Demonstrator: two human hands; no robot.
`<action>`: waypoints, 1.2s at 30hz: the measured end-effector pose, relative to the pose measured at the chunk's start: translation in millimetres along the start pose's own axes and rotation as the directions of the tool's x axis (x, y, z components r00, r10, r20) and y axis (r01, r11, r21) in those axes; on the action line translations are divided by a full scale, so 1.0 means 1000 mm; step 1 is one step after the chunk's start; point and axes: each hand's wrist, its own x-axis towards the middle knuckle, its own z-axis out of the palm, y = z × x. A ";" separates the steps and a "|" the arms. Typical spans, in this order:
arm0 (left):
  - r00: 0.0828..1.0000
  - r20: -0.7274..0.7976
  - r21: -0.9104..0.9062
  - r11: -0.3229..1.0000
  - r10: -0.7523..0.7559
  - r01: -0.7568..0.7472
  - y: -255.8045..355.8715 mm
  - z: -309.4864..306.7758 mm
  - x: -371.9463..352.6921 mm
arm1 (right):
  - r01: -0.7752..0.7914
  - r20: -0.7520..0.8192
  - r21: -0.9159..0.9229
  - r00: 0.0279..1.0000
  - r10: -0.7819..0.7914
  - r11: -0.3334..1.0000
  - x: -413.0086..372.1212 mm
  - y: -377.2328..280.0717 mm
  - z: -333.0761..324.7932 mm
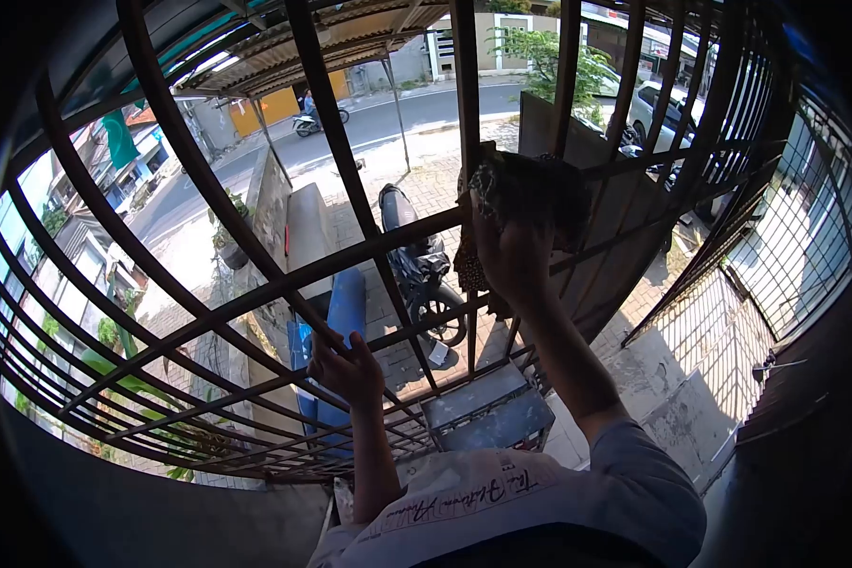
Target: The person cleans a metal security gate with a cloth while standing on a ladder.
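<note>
Our right hand [511,256] is closed on a dark bundle [544,189] – perhaps cloth – lying crosswise at the upright bars [470,95], while our left [350,371], lower and farther off, grips the grille [314,317].

Beyond my left hand [348,367], the bench [349,308] is blue, and the motorbike [409,232] just past it is black. My shirt [502,492], below both hands, is pale grey with dark lettering. Above my left hand, the hanging cloth [118,138] is green.
</note>
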 end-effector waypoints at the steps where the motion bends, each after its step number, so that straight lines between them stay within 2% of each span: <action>1: 1.000 0.003 -0.010 1.000 0.001 -0.001 -0.001 0.004 0.000 | 0.030 0.025 0.051 0.999 -0.031 0.998 0.002 -0.001 -0.002; 3: 1.000 -0.024 0.045 0.999 0.002 -0.001 -0.008 0.008 -0.004 | 0.053 0.048 0.095 0.997 -0.058 0.994 0.009 0.004 -0.012; 5: 1.000 -0.024 0.051 0.999 0.019 -0.017 -0.009 0.008 -0.005 | -0.014 0.264 0.236 0.963 -0.050 0.972 0.024 0.021 -0.035; 6: 0.999 -0.030 0.062 0.998 0.032 -0.030 -0.009 0.009 -0.004 | -0.012 0.261 0.228 0.964 -0.049 0.974 0.024 0.016 -0.033; 8: 1.000 -0.005 0.059 0.998 0.013 -0.013 -0.008 0.007 -0.005 | 0.023 0.136 0.060 0.990 -0.031 0.998 0.017 -0.004 -0.024; 11: 0.999 -0.017 0.100 0.995 0.028 -0.026 -0.007 0.008 -0.005 | -0.019 0.159 0.118 0.987 0.000 0.993 0.003 -0.005 -0.016; 12: 0.998 -0.037 0.095 0.995 0.045 -0.041 -0.005 0.008 -0.003 | -0.018 0.156 0.117 0.988 0.000 0.993 0.004 0.014 -0.019; 14: 0.996 -0.052 0.086 0.994 0.079 -0.074 -0.006 0.005 0.000 | -0.016 0.309 0.322 0.947 -0.090 0.947 0.016 0.048 -0.037; 15: 0.996 -0.048 0.066 0.995 0.079 -0.075 -0.005 0.003 0.000 | -0.219 0.387 0.440 0.921 0.036 0.871 0.015 0.044 -0.037; 16: 0.996 -0.044 0.043 0.996 0.077 -0.075 -0.002 0.003 0.000 | -0.213 0.380 0.435 0.924 0.036 0.875 0.007 0.031 -0.028; 18: 0.997 -0.032 0.034 0.997 0.072 -0.071 -0.001 0.003 -0.001 | -0.041 0.112 0.057 0.993 0.034 0.998 -0.008 -0.002 -0.012; 20: 0.992 -0.070 0.105 0.990 0.104 -0.097 -0.004 0.006 -0.001 | -0.016 0.144 0.103 0.990 0.001 0.995 -0.009 0.009 -0.017; 22: 0.993 -0.064 0.090 0.992 0.097 -0.091 -0.004 0.005 -0.003 | 0.006 0.164 0.157 0.986 -0.032 0.988 0.001 0.033 -0.028; 24: 0.996 -0.025 0.044 0.995 0.088 -0.087 -0.003 0.002 -0.002 | 0.152 0.255 0.210 0.945 -0.204 0.966 0.021 0.062 -0.046; 25: 0.996 -0.036 0.038 0.996 0.087 -0.085 -0.004 0.006 0.000 | 0.163 0.250 0.208 0.945 -0.213 0.965 0.018 0.057 -0.040; 27: 0.995 -0.051 0.081 0.993 0.087 -0.082 -0.008 0.008 -0.006 | -0.074 0.150 0.032 0.986 0.068 0.997 -0.002 0.023 -0.026; 30: 0.998 -0.019 0.083 0.994 0.068 -0.066 0.001 0.002 -0.001 | 0.033 0.104 0.023 0.994 -0.035 0.999 -0.009 -0.008 -0.021; 31: 0.998 -0.014 0.048 0.997 0.059 -0.058 0.000 0.002 -0.001 | 0.178 0.158 0.077 0.969 -0.188 0.981 0.008 0.006 -0.034; 32: 0.998 -0.026 0.024 0.998 0.061 -0.060 -0.002 0.003 -0.001 | 0.175 0.151 0.101 0.970 -0.189 0.979 0.011 0.029 -0.034; 34: 0.997 -0.020 0.030 0.997 0.078 -0.077 0.000 0.000 0.000 | 0.004 0.154 0.203 0.987 -0.036 0.979 0.005 0.065 -0.029; 36: 0.995 -0.034 0.018 0.996 0.089 -0.088 0.000 0.001 -0.001 | -0.062 0.185 0.186 0.982 0.027 0.981 0.004 0.032 -0.021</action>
